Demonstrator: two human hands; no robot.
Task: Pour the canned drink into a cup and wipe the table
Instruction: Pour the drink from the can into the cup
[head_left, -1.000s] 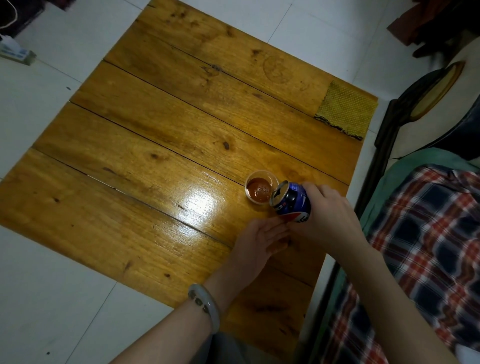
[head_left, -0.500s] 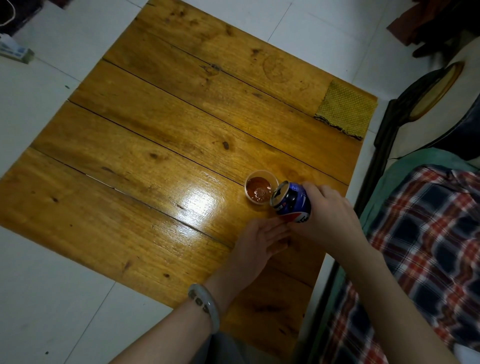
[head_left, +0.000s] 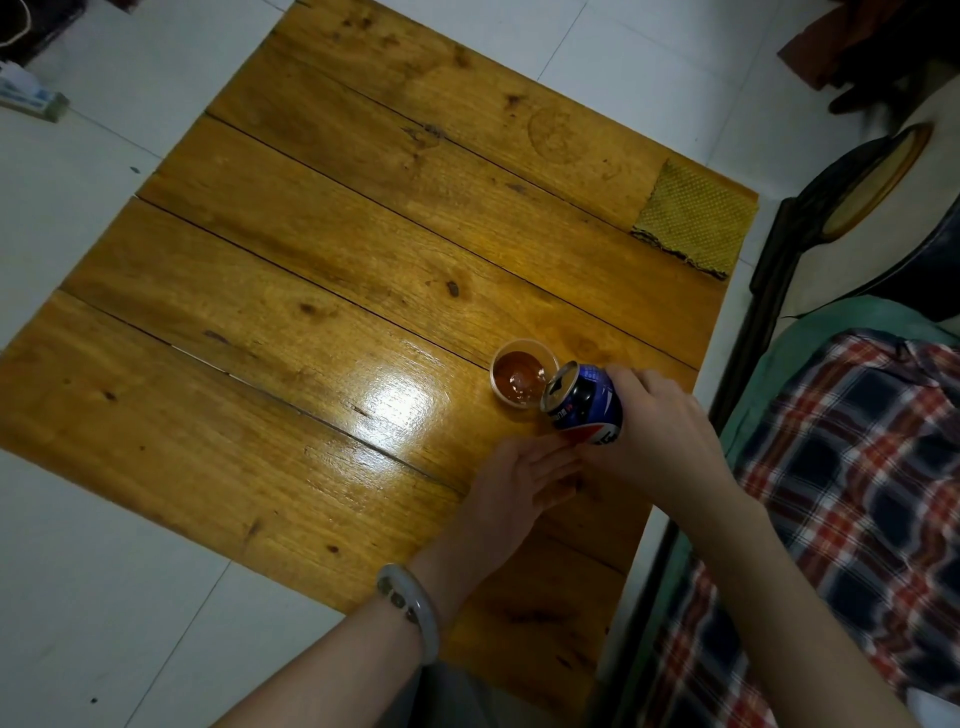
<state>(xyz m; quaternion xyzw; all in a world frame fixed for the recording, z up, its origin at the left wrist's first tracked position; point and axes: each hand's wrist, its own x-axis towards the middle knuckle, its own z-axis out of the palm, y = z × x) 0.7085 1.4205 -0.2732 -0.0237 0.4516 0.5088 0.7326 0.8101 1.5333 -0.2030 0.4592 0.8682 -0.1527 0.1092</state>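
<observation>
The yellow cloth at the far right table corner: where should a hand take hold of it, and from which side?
The yellow cloth lies flat on the wooden table, with no raised part to grasp, but its right side reaches the table's edge. So probably pinch that side, coming from the right, thumb above and fingers below.

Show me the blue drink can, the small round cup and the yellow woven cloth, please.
Blue metal drink can (head_left: 587, 410): head view, on its blue side wall.
Small round cup of brown drink (head_left: 506, 406): head view, on its near outer wall.
Yellow woven cloth (head_left: 693, 221): head view, on its middle.
</observation>
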